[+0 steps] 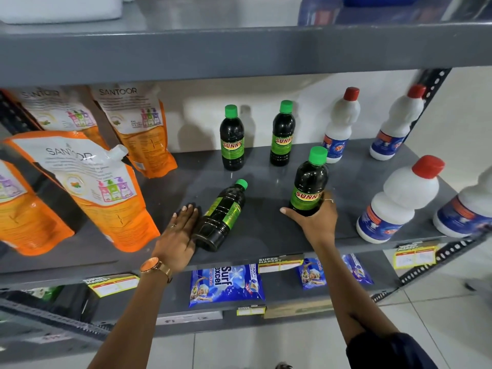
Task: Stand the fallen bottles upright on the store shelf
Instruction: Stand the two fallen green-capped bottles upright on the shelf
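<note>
Lying on its side in the lower centre of the frame, on the grey shelf (266,182): one fallen bottle (221,217), long axis running from base at lower left to green cap at upper right. Resting flat and open against its lower left flank, the left hand (181,230), clearly the nearer. Gripping the base of an upright bottle (310,182) to the right, the right hand (316,219). Looking dark, ribbed, green-labelled, apparently intact.
</note>
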`<state>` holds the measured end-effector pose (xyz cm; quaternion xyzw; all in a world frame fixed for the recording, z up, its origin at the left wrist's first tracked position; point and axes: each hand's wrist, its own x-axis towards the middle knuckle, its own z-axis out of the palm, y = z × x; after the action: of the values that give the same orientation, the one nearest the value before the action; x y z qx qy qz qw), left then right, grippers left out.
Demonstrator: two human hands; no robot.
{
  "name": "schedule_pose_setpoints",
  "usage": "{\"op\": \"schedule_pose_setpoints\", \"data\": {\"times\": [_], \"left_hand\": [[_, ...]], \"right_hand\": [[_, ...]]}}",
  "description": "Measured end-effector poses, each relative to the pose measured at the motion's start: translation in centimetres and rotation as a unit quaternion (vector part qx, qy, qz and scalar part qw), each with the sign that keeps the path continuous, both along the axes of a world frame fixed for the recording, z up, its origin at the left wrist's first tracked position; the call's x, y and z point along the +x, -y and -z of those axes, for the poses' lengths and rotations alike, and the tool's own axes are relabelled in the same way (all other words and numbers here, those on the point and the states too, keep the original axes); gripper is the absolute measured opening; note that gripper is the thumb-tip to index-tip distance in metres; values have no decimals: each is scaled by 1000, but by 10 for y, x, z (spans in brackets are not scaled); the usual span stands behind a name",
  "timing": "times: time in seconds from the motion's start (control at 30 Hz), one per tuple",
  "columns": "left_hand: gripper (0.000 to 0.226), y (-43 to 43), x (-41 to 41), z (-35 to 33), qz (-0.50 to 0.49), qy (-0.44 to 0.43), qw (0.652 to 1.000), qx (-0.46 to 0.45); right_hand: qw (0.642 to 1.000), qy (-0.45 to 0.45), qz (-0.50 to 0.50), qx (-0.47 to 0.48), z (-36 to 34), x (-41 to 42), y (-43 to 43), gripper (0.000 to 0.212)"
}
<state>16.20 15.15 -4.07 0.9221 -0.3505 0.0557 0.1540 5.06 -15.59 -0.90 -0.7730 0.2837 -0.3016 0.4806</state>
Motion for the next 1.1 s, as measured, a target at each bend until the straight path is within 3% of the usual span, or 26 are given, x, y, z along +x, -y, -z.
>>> {"op": "schedule_pose_setpoints", "data": {"times": [0.2,0.53,1.1], "left_hand": [[76,0,-2,-1,-5,-9,1000,4],[72,-1,1,0,5,5,1000,6],[68,-1,5,6,7,0,1000,5]], "right_hand": [[999,-33,6,-27,10,-10,2,77],[997,-8,25,-69,26,-62,-14,72],[997,-6,34,-69,27,-70,-20,84]]}}
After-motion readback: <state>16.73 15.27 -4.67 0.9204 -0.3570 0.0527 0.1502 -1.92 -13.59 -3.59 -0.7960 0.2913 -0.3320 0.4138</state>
